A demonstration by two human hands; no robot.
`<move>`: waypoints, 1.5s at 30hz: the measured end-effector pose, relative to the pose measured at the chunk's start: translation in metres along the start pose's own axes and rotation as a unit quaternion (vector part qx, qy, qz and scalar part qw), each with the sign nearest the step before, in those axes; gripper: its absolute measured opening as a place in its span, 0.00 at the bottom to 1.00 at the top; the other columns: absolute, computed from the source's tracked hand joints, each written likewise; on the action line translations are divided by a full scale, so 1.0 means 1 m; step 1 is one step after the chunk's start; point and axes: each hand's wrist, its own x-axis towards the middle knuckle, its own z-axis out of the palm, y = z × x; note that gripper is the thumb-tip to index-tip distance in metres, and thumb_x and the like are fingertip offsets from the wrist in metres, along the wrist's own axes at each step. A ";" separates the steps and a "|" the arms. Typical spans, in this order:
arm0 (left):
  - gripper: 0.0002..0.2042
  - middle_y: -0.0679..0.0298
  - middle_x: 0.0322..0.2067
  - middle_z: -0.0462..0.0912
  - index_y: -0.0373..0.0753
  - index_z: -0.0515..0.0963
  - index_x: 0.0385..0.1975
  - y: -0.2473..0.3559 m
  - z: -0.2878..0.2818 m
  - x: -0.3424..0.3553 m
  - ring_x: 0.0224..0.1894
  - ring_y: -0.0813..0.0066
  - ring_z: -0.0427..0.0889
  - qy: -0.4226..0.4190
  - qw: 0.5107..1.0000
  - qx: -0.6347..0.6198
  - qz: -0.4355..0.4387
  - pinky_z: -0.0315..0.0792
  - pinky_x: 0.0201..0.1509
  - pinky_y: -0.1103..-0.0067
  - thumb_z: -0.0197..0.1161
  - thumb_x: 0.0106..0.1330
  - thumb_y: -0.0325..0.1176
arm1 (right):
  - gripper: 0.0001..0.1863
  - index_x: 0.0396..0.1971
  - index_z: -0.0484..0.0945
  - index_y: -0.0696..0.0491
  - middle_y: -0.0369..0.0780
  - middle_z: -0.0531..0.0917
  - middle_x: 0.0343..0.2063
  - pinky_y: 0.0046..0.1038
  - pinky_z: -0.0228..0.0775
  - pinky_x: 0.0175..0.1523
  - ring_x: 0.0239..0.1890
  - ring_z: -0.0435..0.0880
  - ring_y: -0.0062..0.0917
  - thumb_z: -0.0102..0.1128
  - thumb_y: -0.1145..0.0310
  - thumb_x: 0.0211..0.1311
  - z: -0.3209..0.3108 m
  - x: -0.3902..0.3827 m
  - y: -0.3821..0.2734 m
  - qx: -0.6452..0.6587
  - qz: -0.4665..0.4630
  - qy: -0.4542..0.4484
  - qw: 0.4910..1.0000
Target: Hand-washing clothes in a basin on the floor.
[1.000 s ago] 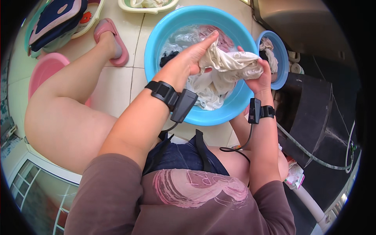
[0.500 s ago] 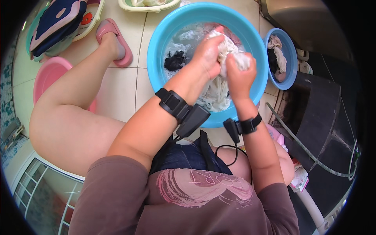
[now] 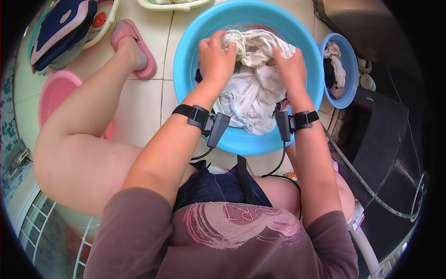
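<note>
A large blue basin (image 3: pixel 184 79) stands on the tiles in front of me, holding wet laundry and water. Both my hands are over it, gripping a wet white garment (image 3: pixel 254 95) spread between them. My left hand (image 3: pixel 217 61) is curled on its left edge, where the cloth bunches into folds. At the right edge, my right hand (image 3: pixel 291 69) grips the fabric with the thumb uppermost. The garment's lower part droops into the basin and hides most of what lies beneath. A bit of reddish cloth (image 3: pixel 260 28) shows behind it.
To the right, a smaller blue basin (image 3: pixel 349 69) holds white, black and pink clothes, beside a dark block-like structure (image 3: pixel 378 130) and a hose (image 3: pixel 367 183). A pink basin (image 3: pixel 55 93) is behind my left leg. Folded dark-blue cloth (image 3: pixel 62 32) lies at upper left.
The white garment was bunched between my hands; now it is opened out. My hands have moved apart, the left one to the left, and the cloth covers more of the basin.
</note>
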 end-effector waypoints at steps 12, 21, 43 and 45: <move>0.27 0.51 0.63 0.62 0.39 0.61 0.62 -0.050 0.032 0.037 0.64 0.56 0.64 -0.215 0.793 -0.409 -0.397 0.60 0.65 0.56 0.57 0.66 0.42 | 0.28 0.56 0.71 0.50 0.50 0.79 0.50 0.37 0.71 0.54 0.51 0.79 0.42 0.57 0.59 0.53 0.092 0.056 -0.019 -0.304 -0.034 -0.331 0.893; 0.21 0.60 0.43 0.81 0.41 0.73 0.50 -0.017 0.012 0.039 0.43 0.64 0.83 -0.233 0.701 -0.548 -0.393 0.77 0.48 0.66 0.54 0.67 0.50 | 0.17 0.43 0.80 0.50 0.42 0.82 0.41 0.31 0.72 0.49 0.45 0.81 0.33 0.55 0.68 0.50 0.032 -0.033 -0.090 0.205 -0.237 -0.155 0.937; 0.27 0.50 0.52 0.73 0.35 0.65 0.58 -0.002 0.012 0.021 0.55 0.60 0.72 -0.187 0.868 -0.284 -0.361 0.69 0.53 0.64 0.57 0.66 0.48 | 0.09 0.33 0.79 0.48 0.39 0.80 0.39 0.39 0.72 0.38 0.40 0.78 0.38 0.60 0.61 0.55 0.061 0.010 -0.033 -0.255 -0.223 0.080 0.938; 0.29 0.50 0.57 0.70 0.38 0.65 0.60 -0.021 0.010 0.029 0.60 0.59 0.68 -0.166 0.864 -0.316 -0.355 0.64 0.58 0.62 0.58 0.66 0.50 | 0.06 0.33 0.79 0.47 0.38 0.79 0.39 0.37 0.72 0.41 0.42 0.77 0.35 0.57 0.66 0.56 0.075 -0.003 -0.032 -0.265 -0.506 -0.013 0.821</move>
